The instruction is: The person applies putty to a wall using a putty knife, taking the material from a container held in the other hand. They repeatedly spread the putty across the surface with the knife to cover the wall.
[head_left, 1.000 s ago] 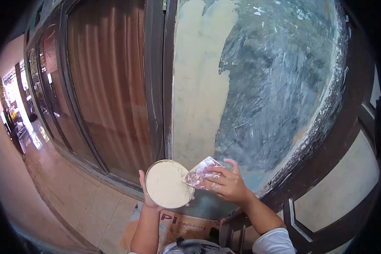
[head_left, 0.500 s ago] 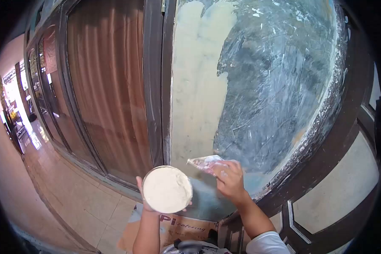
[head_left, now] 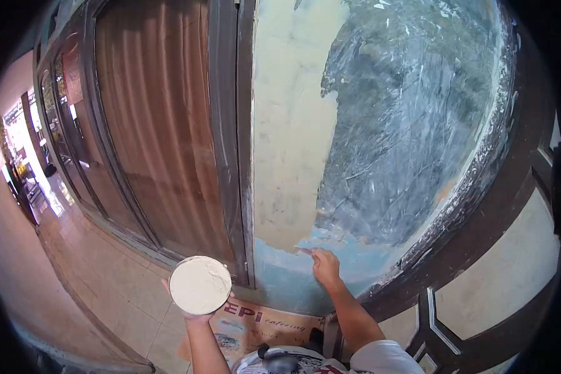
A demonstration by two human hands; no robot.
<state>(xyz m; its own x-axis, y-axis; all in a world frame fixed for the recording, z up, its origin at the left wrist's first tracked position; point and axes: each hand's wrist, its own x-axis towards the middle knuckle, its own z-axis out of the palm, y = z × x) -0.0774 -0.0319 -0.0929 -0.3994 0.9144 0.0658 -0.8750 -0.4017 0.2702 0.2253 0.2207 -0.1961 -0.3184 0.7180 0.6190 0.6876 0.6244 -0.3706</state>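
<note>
My left hand (head_left: 199, 316) is closed round a round tub of cream-coloured putty (head_left: 199, 285), held from below and tilted toward me. The putty's surface has a rough patch near its right side. In my right hand (head_left: 326, 268) is a putty scraper (head_left: 305, 250), seen nearly edge-on. Its blade appears to touch the wall at the lower edge of the cream coat (head_left: 287, 187), just above the blue-painted strip (head_left: 280, 268). To the right of that coat the wall is bare mottled grey (head_left: 405, 143).
Left of the wall stands a dark-framed window (head_left: 227, 137) with a brown curtain (head_left: 156, 124) behind the glass. A dark panelled door (head_left: 492, 268) is at right. On the tiled floor (head_left: 131, 293) lies a printed banner (head_left: 274, 321) below my hands.
The tub has moved left and down with my left hand. My right hand has lowered slightly and turned the scraper edge-on, bringing it to the wall's lower cream edge.
</note>
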